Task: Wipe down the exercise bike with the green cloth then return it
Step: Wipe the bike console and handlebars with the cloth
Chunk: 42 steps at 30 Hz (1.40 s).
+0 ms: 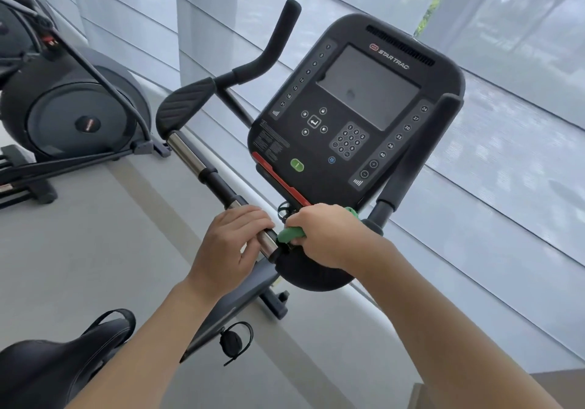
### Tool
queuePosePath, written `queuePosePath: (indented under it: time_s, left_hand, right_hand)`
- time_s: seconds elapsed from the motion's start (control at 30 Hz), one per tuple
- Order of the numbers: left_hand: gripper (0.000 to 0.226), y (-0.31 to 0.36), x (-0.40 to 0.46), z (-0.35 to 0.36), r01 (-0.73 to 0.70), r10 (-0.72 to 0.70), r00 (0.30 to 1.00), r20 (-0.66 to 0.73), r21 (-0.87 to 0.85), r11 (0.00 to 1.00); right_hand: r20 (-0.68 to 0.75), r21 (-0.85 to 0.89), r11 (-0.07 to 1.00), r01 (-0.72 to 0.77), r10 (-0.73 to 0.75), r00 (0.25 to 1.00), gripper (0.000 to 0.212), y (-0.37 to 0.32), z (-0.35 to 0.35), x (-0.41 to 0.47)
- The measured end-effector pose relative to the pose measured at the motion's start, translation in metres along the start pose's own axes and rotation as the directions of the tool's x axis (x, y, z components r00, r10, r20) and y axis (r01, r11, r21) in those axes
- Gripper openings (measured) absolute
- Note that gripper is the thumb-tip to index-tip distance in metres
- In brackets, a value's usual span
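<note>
Two bare hands work at the handlebar of a black exercise bike (304, 274), just below its big dark console (354, 104) with the grey screen and the Star Trac lettering. The left hand (232, 245) has its grip curled over the shiny chrome handlebar tube (267, 244) that slants up and away to the left of the console, fingers wrapped over the top of the metal. The right hand (329, 234) sits just beside it, below the console's lower edge, with its grip closed round a bunched green cloth (289, 234); the cloth is pressed against the end of the chrome tube where it meets the black centre housing, and a small bit of green pokes out behind the knuckles too. The two hands nearly touch, with only the cloth and a sliver of chrome between them.

Left of the console, the same bar carries on up past a second chrome section to a ribbed black elbow pad (186, 104) and a curved black foam grip (278, 38). Right of the console stands the other black foam-covered handle (418, 155). A red strip and a green button show on the console's lower face. Far below the console, at the bottom left, lies the black padded saddle (47, 367). Well to the left of the console stands a dark grey elliptical trainer (76, 114) on the pale grey floor (95, 250). Behind the console hang sheer grey window blinds (506, 123).
</note>
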<state>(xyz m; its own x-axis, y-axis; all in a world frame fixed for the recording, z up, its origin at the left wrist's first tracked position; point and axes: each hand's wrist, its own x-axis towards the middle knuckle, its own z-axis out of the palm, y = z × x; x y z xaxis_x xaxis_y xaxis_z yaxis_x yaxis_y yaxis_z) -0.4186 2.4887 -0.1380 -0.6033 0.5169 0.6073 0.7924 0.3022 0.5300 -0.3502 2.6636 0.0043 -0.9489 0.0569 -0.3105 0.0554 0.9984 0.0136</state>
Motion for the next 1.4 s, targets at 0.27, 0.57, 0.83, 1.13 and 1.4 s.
queuePosePath:
  time_s: [0.27, 0.57, 0.83, 1.13, 1.4]
  left_hand:
    - [0.036, 0.004, 0.003, -0.010, 0.009, -0.010, 0.998, 0.058, 0.019, 1.000]
    - [0.020, 0.057, 0.039, -0.005, 0.194, -0.194, 0.981, 0.006, -0.012, 0.981]
    - [0.026, 0.107, 0.086, 0.035, 0.051, -0.037, 0.992, 0.122, -0.117, 0.992]
    - [0.027, 0.113, 0.068, 0.066, 0.067, -0.049, 0.985, 0.166, -0.103, 0.992]
    - [0.026, 0.110, 0.068, 0.067, 0.071, -0.056, 0.988, 0.145, -0.103, 0.992]
  right_hand:
    - [0.013, 0.121, 0.989, -0.087, 0.086, 0.996, 0.008, 0.049, -0.017, 0.001]
    - [-0.555, 0.173, 0.984, 0.036, 0.068, 0.829, 0.025, 0.095, -0.040, -0.018]
    - [-0.809, 0.269, 0.962, -0.053, 0.256, 0.529, 0.026, 0.158, -0.024, -0.022]
    - [-0.736, 0.476, 0.879, 0.006, 0.395, 0.549, 0.043, 0.141, 0.040, -0.037]
    - [-0.714, 0.463, 0.884, 0.071, 0.324, 0.621, 0.041, 0.115, 0.055, -0.065]
